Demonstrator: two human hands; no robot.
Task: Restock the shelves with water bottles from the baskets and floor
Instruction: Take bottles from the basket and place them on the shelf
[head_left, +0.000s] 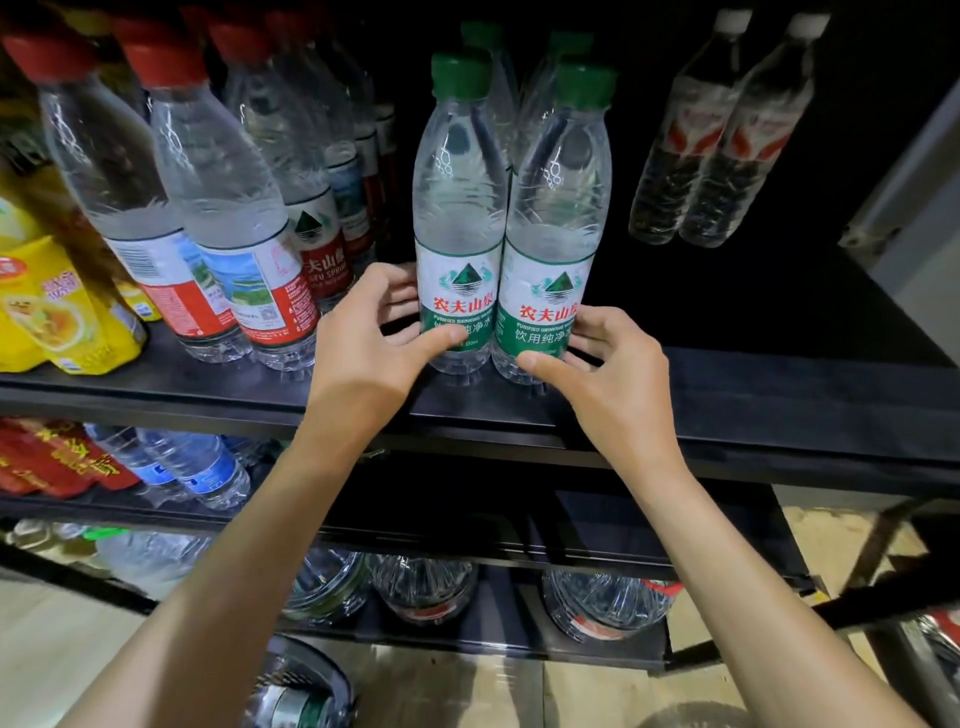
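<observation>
Head view: left hand grips left green-capped bottle, right hand grips right green-capped bottle, both touching on black shelf

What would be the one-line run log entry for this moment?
left hand: grips left green-cap bottle | right hand: grips right green-cap bottle | bottles: upright, touching, standing on shelf

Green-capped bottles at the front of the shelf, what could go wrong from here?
The left green-capped bottle and right green-capped bottle stand near the front edge of the shelf; a nudge as the left hand and right hand release could tip them off. The red-capped bottles sit close beside the left hand, so pulling back carelessly might knock them.
</observation>
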